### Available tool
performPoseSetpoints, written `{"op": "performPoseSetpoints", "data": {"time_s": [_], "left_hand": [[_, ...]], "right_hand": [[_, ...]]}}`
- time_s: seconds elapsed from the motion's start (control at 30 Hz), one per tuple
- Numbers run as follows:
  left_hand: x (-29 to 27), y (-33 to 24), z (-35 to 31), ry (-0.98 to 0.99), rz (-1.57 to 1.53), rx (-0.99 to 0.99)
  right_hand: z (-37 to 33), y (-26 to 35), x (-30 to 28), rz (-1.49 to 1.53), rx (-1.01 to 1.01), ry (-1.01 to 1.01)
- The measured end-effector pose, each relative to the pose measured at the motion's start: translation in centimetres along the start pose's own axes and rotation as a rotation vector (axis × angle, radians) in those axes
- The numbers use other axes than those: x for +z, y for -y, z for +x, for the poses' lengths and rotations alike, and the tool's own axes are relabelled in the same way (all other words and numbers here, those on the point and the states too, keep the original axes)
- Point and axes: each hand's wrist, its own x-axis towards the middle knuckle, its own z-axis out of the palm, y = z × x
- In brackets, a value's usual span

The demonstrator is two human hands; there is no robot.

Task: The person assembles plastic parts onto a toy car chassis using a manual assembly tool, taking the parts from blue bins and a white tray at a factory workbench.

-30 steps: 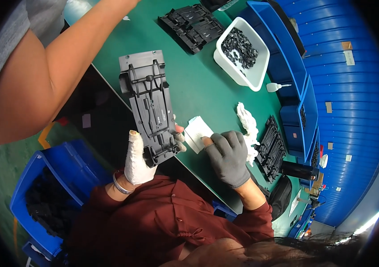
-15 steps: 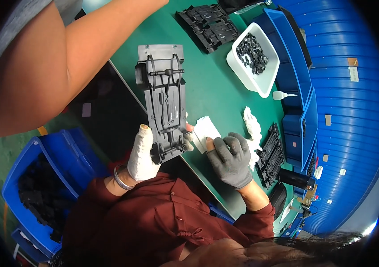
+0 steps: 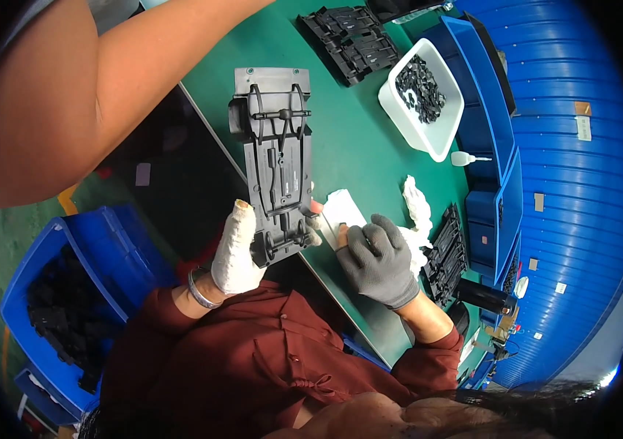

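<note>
My left hand [image 3: 235, 252], in a white glove with bare fingertips, grips the near end of a long black plastic toy-car chassis [image 3: 280, 172]. The chassis is tilted up over the table edge, its moulded axle and frame details facing me. My thumb lies along its left side, and fingertips show at its right side. Just right of it, my right hand [image 3: 381, 263] wears a grey glove with a bare thumb tip. Its fingers are curled next to a flat white sheet [image 3: 342, 208], paper or cloth; whatever they pinch is hidden.
On the green table [image 3: 253, 44] stand a white tub [image 3: 439, 143] of small black parts, black moulded parts [image 3: 348, 44], a crumpled white cloth [image 3: 417, 208] and a small white bottle [image 3: 462, 159]. Blue bins [image 3: 490, 219] line the right. Another person's bare arm [image 3: 143, 66] reaches across upper left.
The whole view has shifted slightly. Both hands keep nearly the same pose, and the chassis stays in my left hand.
</note>
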Motion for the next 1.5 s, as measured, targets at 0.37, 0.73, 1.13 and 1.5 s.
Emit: {"op": "performPoseSetpoints", "data": {"time_s": [0.37,0.73,1.13,1.5], "left_hand": [[0.1,0.1,0.0,-0.014,-0.03,0.01],[0.0,0.1,0.2,0.002,-0.028,0.02],[0.6,0.0,0.2,-0.072,0.066,0.002],[0.3,0.0,0.3,0.005,-0.024,0.031]], "right_hand": [[-0.7,-1.1,-0.5,0.265,0.339,-0.19],[-1.3,0.1,1.6,0.825,0.94,-0.119],[-1.2,0.4,1.9,0.751,0.91,-0.096],[-0.5,-0.3,0.8,0.533,0.704,-0.124]]}}
